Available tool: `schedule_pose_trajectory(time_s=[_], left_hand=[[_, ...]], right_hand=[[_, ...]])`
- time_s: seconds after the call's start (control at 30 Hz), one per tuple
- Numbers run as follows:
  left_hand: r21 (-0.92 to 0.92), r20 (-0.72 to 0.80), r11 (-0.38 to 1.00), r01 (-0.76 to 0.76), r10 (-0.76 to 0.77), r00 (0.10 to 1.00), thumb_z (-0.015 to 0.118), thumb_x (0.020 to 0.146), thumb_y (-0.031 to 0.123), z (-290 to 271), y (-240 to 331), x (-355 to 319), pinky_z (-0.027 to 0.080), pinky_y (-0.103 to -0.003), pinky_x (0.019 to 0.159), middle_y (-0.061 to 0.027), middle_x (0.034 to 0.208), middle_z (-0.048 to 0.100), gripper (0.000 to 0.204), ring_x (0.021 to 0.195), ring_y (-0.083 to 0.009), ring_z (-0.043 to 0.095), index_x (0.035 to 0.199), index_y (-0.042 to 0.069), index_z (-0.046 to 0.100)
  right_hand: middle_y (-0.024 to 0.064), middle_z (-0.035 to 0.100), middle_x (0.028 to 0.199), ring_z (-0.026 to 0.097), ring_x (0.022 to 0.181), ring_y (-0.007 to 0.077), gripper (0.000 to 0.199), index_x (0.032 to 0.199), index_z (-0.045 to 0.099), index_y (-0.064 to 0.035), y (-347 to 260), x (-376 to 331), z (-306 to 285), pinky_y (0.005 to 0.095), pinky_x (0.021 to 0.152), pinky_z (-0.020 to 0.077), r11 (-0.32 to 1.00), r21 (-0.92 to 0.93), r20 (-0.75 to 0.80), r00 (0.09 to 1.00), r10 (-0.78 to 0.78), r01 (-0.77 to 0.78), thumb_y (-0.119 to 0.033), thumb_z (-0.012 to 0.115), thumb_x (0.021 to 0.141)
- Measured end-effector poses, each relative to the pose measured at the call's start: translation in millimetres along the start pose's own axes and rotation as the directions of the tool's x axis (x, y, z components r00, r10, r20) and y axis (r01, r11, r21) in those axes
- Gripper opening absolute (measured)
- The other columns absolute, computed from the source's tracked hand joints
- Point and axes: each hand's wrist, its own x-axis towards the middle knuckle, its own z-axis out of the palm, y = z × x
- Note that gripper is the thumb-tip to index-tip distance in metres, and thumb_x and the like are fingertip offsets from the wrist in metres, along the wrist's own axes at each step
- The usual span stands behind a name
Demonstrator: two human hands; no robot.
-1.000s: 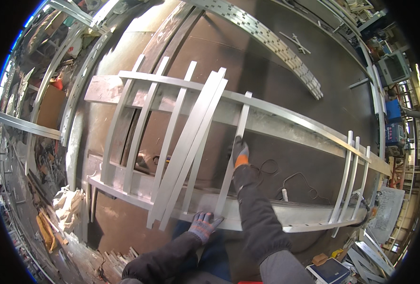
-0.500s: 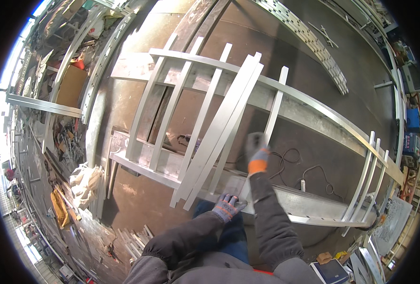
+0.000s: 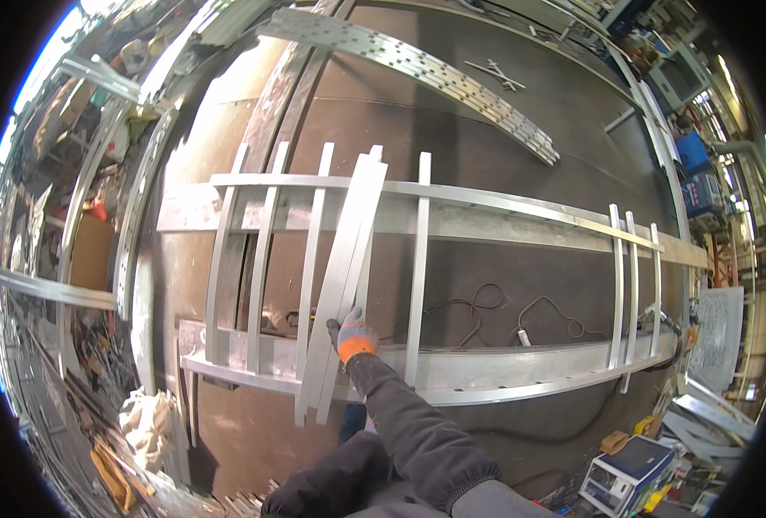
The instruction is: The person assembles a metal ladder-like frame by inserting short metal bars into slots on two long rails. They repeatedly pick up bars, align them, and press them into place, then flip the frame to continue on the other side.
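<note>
Charcoal-grey sleeves [image 3: 417, 432] reach in from the lower edge. Only a sliver of the left hand [image 3: 371, 425] shows beside the right forearm, so its state cannot be told. The right hand [image 3: 354, 335], in a grey glove with an orange cuff, touches two wide silver bars [image 3: 346, 246] toward their near end; its thumb lies on the metal, but whether the fingers close around an edge is unclear. Those bars slant across the near rail [image 3: 469, 395] and the far rail [image 3: 504, 205], their ends jutting past both. Narrow slats [image 3: 418, 268] cross the rails on either side. A dark cable [image 3: 476, 304] curls between the rails. To the right, a pale sheet [image 3: 716, 337] bears dark marks too small to read. Farther off lies a bundle of dark-spotted bars [image 3: 452, 82].
</note>
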Motion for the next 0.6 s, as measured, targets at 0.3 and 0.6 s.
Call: schedule_pose_trajectory(time_s=[0.3, 0.6], left_hand=[[-0.283, -0.102, 0.937, -0.204, 0.182, 0.978, 0.07, 0.083, 0.012, -119, 70, -78, 0.055, -0.042, 0.082, -0.0184, 0.106, 0.066, 0.034, 0.098, -0.0364, 0.066, 0.115, 0.003, 0.064], [-0.811, 0.386, 0.342, 0.475, -0.299, 0.873, 0.07, 0.095, 0.031, 2, 109, 50, 0.049, -0.028, 0.081, -0.0031, 0.098, 0.067, 0.042, 0.091, -0.0125, 0.061, 0.123, 0.001, 0.061]], right_hand=[[0.0118, 0.065, 0.097, 0.06, 0.073, 0.0202, 0.055, 0.137, 0.047, -0.0055, 154, -35, -43, 0.0381, 0.06, 0.0495, 0.499, 0.844, -0.225, 0.974, -0.006, 0.198, -0.029, 0.07, 0.094], [0.0195, 0.072, 0.105, 0.071, 0.096, 0.0358, 0.044, 0.119, 0.063, -0.0055, 398, -357, 123, 0.044, 0.084, 0.055, 0.853, 0.494, -0.175, 0.942, 0.286, -0.167, -0.035, 0.071, 0.089]])
